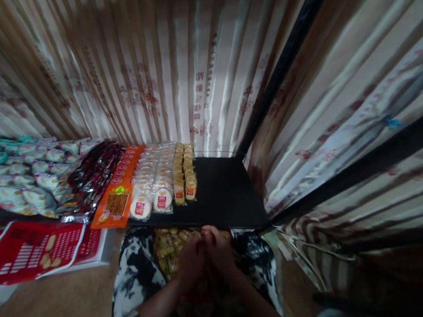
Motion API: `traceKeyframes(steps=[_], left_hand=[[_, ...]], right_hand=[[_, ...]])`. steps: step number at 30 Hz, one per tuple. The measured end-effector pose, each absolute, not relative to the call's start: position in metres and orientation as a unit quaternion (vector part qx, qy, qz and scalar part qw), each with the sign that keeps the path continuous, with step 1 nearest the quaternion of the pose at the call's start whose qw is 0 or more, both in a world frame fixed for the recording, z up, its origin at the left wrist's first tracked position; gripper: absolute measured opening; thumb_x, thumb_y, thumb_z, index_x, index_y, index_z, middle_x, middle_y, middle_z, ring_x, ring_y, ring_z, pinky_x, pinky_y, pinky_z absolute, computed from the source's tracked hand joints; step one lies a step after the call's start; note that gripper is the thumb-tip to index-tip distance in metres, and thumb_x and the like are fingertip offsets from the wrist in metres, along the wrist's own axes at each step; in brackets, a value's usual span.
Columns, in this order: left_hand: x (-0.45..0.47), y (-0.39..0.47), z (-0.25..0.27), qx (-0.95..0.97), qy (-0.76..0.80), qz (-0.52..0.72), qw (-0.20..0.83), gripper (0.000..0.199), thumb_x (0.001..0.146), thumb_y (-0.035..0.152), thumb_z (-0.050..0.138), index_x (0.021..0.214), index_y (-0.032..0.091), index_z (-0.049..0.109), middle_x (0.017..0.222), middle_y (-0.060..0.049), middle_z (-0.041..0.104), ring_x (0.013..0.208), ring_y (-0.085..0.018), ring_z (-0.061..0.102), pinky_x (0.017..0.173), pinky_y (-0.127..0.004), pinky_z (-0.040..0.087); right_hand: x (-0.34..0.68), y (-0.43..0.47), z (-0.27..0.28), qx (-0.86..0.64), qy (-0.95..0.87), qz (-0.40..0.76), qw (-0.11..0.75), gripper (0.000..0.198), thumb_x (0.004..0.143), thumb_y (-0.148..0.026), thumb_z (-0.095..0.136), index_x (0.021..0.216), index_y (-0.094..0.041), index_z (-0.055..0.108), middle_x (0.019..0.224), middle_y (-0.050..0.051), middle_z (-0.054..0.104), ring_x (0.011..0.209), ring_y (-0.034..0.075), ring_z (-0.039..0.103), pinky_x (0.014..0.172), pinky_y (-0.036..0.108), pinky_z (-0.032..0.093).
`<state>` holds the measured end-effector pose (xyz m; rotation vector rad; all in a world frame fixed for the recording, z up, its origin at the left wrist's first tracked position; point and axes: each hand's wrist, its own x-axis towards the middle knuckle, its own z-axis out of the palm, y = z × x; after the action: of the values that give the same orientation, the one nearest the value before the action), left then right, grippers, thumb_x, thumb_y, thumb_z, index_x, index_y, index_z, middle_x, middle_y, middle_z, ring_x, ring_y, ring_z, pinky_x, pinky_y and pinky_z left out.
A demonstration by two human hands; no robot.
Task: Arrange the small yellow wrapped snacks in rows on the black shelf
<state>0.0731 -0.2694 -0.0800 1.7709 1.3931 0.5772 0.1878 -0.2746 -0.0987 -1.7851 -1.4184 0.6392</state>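
Note:
My left hand (191, 258) and my right hand (219, 247) meet over my lap, fingers curled in towards each other. Whatever sits between them is too dark and covered to make out. Under and beside them lies a heap of small yellow-wrapped snack packets (165, 250), between my knees in black-and-white patterned trousers. Just beyond, on the black table (227, 193), stand two rows of small yellow packets (183, 176). Left of these run rows of round white wrapped biscuits (149, 194) with red labels.
An orange snack bag (116, 199) lies left of the biscuits, then dark red shiny packets (93, 176) and many white packets (28, 180). Red printed packaging (38, 248) hangs at the table's front left. A pleated curtain (166, 70) and dark poles (282, 74) close off the back and right.

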Motion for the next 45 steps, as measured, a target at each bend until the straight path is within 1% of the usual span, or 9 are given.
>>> traceKeyframes(steps=[4,6,11,18,22,29,33,37,45], left_hand=[[0.065,-0.298,-0.108,0.75,0.516,0.1,0.402,0.033,0.077,0.017,0.043,0.102,0.02,0.062,0.105,-0.008,0.064,0.103,-0.022,0.055,0.094,-0.033,0.037],[0.065,-0.308,-0.119,0.756,0.518,0.075,0.394,0.036,0.076,0.017,0.044,0.109,0.018,0.06,0.113,-0.011,0.061,0.109,-0.024,0.052,0.098,-0.035,0.035],[0.07,-0.32,-0.128,0.741,0.56,0.054,0.367,0.039,0.077,0.017,0.043,0.113,0.01,0.055,0.12,-0.017,0.053,0.115,-0.026,0.046,0.099,-0.035,0.034],[0.07,-0.321,-0.132,0.722,0.588,0.043,0.363,0.037,0.076,0.015,0.045,0.113,0.016,0.053,0.122,-0.012,0.052,0.116,-0.02,0.047,0.099,-0.03,0.034],[0.066,-0.317,-0.131,0.726,0.582,0.07,0.359,0.038,0.077,0.013,0.04,0.113,0.015,0.053,0.118,-0.012,0.056,0.116,-0.018,0.048,0.1,-0.027,0.033],[0.066,-0.304,-0.107,0.651,0.609,0.232,0.39,0.045,0.076,0.011,0.036,0.119,0.014,0.05,0.12,-0.011,0.056,0.115,-0.018,0.049,0.102,-0.03,0.033],[0.066,-0.296,-0.109,0.643,0.605,0.221,0.414,0.045,0.075,0.015,0.043,0.12,0.013,0.049,0.124,-0.012,0.055,0.118,-0.019,0.048,0.102,-0.03,0.033],[0.067,-0.294,-0.117,0.644,0.598,0.177,0.443,0.042,0.077,0.021,0.048,0.118,0.015,0.049,0.114,-0.01,0.061,0.104,-0.018,0.056,0.09,-0.027,0.041],[0.062,-0.294,-0.109,0.609,0.67,0.146,0.398,0.024,0.08,0.023,0.046,0.101,0.016,0.057,0.093,-0.007,0.066,0.087,-0.018,0.06,0.076,-0.027,0.043]], right_hand=[[0.186,-0.309,-0.122,-0.703,-0.656,0.251,0.109,0.031,0.08,-0.012,0.038,0.094,-0.014,0.066,0.098,0.012,0.067,0.094,0.022,0.06,0.086,0.03,0.04],[0.184,-0.317,-0.128,-0.691,-0.684,0.232,0.031,0.034,0.078,-0.007,0.038,0.097,-0.015,0.066,0.102,0.013,0.066,0.099,0.022,0.058,0.088,0.03,0.037],[0.181,-0.32,-0.128,-0.696,-0.695,0.181,0.006,0.035,0.08,-0.007,0.037,0.101,-0.016,0.064,0.102,0.011,0.065,0.101,0.021,0.055,0.089,0.029,0.034],[0.179,-0.316,-0.125,-0.695,-0.704,0.147,-0.01,0.03,0.082,-0.01,0.039,0.094,-0.015,0.066,0.094,0.011,0.067,0.097,0.023,0.055,0.088,0.03,0.034],[0.175,-0.318,-0.124,-0.702,-0.697,0.148,0.005,0.033,0.083,-0.01,0.037,0.101,-0.017,0.064,0.097,0.009,0.067,0.096,0.022,0.056,0.088,0.03,0.034],[0.182,-0.304,-0.12,-0.724,-0.653,0.159,0.157,0.035,0.075,-0.021,0.049,0.107,-0.016,0.062,0.103,0.008,0.064,0.099,0.023,0.053,0.089,0.031,0.036],[0.189,-0.289,-0.123,-0.732,-0.607,0.19,0.245,0.034,0.07,-0.027,0.054,0.1,-0.017,0.065,0.095,0.008,0.066,0.093,0.022,0.057,0.085,0.031,0.041],[0.192,-0.282,-0.131,-0.722,-0.564,0.244,0.318,0.029,0.068,-0.04,0.058,0.086,-0.019,0.068,0.085,0.007,0.068,0.087,0.023,0.06,0.081,0.033,0.045],[0.191,-0.285,-0.14,-0.725,-0.507,0.312,0.346,0.035,0.076,-0.043,0.041,0.082,-0.018,0.066,0.078,0.008,0.069,0.078,0.021,0.063,0.074,0.033,0.047]])
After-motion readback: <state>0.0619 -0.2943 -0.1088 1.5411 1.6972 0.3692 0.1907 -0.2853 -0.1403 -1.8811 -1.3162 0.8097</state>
